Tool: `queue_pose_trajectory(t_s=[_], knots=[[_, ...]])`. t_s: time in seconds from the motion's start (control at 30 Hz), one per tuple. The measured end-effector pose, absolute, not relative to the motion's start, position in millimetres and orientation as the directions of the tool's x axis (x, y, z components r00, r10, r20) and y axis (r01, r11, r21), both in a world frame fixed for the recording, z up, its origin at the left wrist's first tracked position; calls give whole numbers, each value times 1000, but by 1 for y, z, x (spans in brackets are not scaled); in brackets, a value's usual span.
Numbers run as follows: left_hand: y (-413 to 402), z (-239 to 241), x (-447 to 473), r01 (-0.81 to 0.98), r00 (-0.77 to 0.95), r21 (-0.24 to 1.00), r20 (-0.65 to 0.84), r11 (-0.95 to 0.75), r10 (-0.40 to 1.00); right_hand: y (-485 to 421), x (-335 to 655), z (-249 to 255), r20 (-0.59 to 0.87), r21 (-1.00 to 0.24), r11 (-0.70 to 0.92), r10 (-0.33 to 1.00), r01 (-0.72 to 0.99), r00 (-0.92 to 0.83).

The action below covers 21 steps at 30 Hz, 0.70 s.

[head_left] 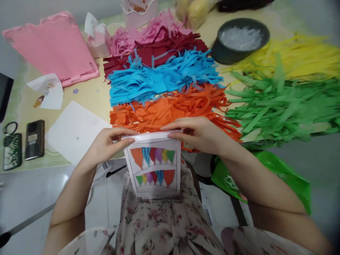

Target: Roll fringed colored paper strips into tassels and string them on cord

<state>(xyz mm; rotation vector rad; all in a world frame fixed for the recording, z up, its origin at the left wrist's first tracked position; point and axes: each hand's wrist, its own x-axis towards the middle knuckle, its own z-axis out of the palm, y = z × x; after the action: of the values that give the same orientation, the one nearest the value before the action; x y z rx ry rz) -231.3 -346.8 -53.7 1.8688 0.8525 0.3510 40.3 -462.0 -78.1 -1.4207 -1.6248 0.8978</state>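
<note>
Between my hands, above my lap, is a white printed packet or folded sheet (155, 166), showing two rows of colourful tassel garlands. My left hand (108, 143) pinches its upper left corner between thumb and fingers. On the upper right, my right hand (195, 132) grips the same top edge, thumb in front and fingers behind. Just beyond lies a bundle of orange fringed tissue paper (167, 108). Blue (162, 74), dark red (156, 53) and pink fringed paper bundles (148, 33) are layered behind it.
Green (289, 106) and yellow fringed paper (297, 55) spread at right, near a dark bowl (225, 49) of whitish pieces. At left are a pink folder-like item (58, 49), a white paper square (77, 131) and two phones (34, 140) (12, 152). A green plastic bag (281, 173) hangs below the table edge.
</note>
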Motion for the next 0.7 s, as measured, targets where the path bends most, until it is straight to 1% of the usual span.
queue_pose_trajectory(t_s=[0.1,0.27,0.47,0.7], knots=[[-345,-49,-229,390,693,903,-158,-181,703,-460,42,-77,132,-883,148,989,446,-66],[-342,-44,-227,387,671,922,-290,10,683,-458,44,-75,108,-902,136,990,409,-91],[-339,-45,-228,408,709,912,-341,35,617,-457,46,-74,68,-931,112,988,347,-136],[-340,-46,-224,416,698,902,-401,120,594,-457,44,-80,39,-931,85,990,354,-135]])
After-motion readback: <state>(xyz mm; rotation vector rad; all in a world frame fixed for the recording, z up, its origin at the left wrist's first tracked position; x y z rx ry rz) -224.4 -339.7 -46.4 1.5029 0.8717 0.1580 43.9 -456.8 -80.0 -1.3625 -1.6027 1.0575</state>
